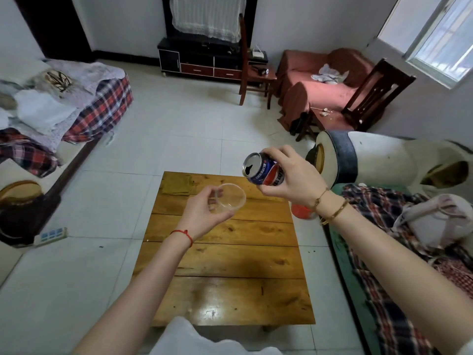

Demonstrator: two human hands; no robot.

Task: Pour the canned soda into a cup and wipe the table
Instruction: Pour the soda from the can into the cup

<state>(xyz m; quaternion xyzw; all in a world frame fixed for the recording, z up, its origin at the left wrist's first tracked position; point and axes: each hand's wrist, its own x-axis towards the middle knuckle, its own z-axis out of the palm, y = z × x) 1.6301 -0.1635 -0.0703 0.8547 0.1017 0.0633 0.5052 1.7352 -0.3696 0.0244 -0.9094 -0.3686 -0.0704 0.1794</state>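
A blue and red soda can [258, 170] is held tilted above the far right of the wooden table [225, 254], its open top facing left toward the cup. My right hand [289, 179] grips it around the body. A clear plastic cup [231, 196] is held just above the table, below and left of the can's mouth. My left hand [204, 210] wraps around its side. No liquid is visible in the cup. A yellowish-green cloth [178, 183] lies flat at the table's far left corner.
A sofa with plaid covers and a bag [432, 221] runs along the right of the table. An orange object [302, 211] sits between table and sofa. A power strip [51, 235] lies on the tiled floor at the left. Chairs and a TV cabinet stand farther back.
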